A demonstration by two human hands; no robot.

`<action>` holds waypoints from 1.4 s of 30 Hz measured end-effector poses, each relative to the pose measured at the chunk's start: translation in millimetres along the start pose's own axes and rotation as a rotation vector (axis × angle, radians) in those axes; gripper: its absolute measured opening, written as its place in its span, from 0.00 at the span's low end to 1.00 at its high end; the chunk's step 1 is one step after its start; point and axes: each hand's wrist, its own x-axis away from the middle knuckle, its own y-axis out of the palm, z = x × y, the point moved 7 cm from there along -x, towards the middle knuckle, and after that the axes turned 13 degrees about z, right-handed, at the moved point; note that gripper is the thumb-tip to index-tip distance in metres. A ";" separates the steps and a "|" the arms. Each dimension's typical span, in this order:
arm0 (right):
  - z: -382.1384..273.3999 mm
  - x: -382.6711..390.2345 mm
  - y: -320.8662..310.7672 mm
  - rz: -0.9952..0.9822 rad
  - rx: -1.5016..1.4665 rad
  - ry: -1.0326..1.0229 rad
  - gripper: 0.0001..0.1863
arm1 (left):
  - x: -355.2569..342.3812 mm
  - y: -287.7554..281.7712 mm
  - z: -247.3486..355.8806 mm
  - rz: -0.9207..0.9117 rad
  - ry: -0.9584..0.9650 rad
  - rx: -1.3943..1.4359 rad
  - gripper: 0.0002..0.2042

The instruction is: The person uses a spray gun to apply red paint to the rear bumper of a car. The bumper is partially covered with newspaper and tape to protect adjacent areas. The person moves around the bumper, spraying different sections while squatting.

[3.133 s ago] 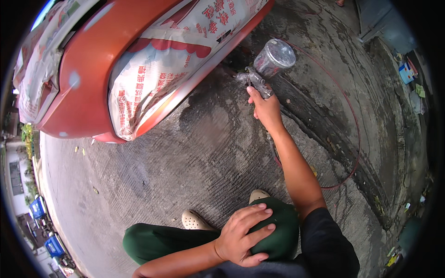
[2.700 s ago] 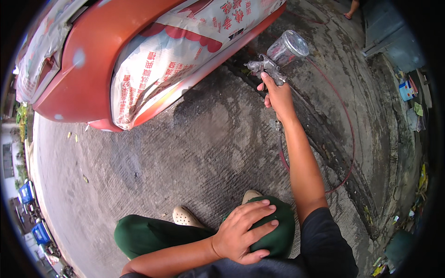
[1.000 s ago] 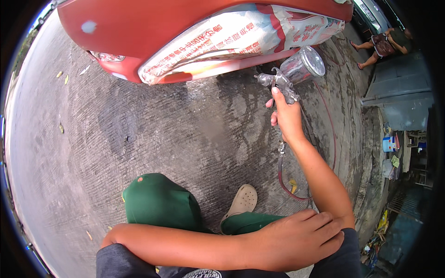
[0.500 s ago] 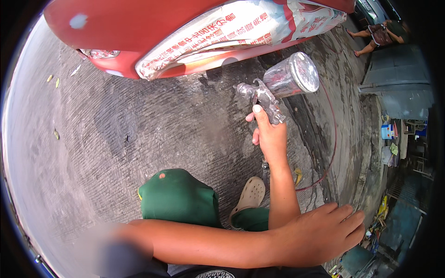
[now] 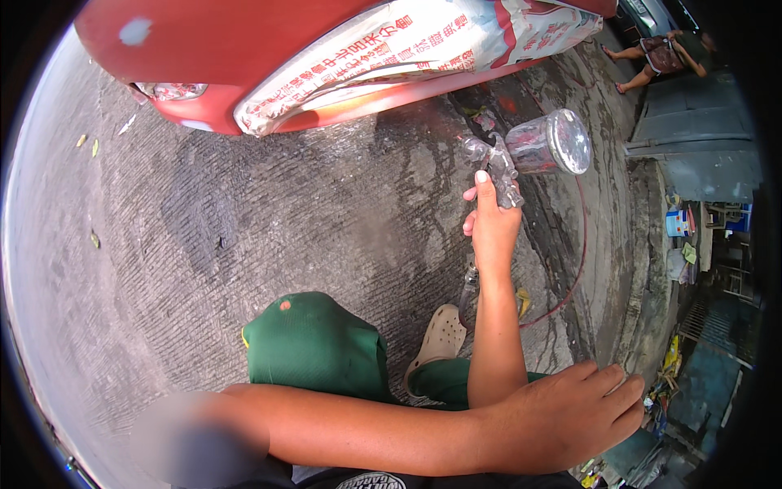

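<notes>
My right hand (image 5: 495,228) is wrapped round the handle of a metal spray gun (image 5: 503,163), out in front of me. A paint-smeared cup (image 5: 529,145) is fixed to the gun's right side. The nozzle points left, beside the lower edge of a red car body (image 5: 204,49), with a faint reddish haze near it. White printed sheeting (image 5: 375,61) covers part of the car's side. Across my lap, my left hand (image 5: 562,411) rests over my right arm, its fingers loosely bent and apart, holding nothing.
A thin red hose (image 5: 584,244) curves over the rough concrete floor (image 5: 326,212). My clog (image 5: 440,338) and green-clad knee (image 5: 314,346) are close by. At the far right are a person (image 5: 668,57), a grey metal panel (image 5: 692,122), a blue-and-white can (image 5: 678,223) and clutter.
My right hand has carried the spray gun a short way right along the car's lower edge, and the cup has swung with it. My left hand has stayed nearly in place.
</notes>
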 end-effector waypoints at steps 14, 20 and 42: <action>4.1 61.6 51.6 -0.266 0.061 0.025 0.18 | 3.2 -1.6 -1.5 -0.004 0.008 -0.042 0.15; 1.9 101.5 74.4 -0.467 0.025 0.012 0.15 | 7.0 1.8 -6.9 -0.140 0.005 -0.104 0.18; 19.6 144.5 104.8 -0.459 0.137 -0.541 0.20 | 15.8 7.9 1.7 -0.016 0.047 -0.056 0.15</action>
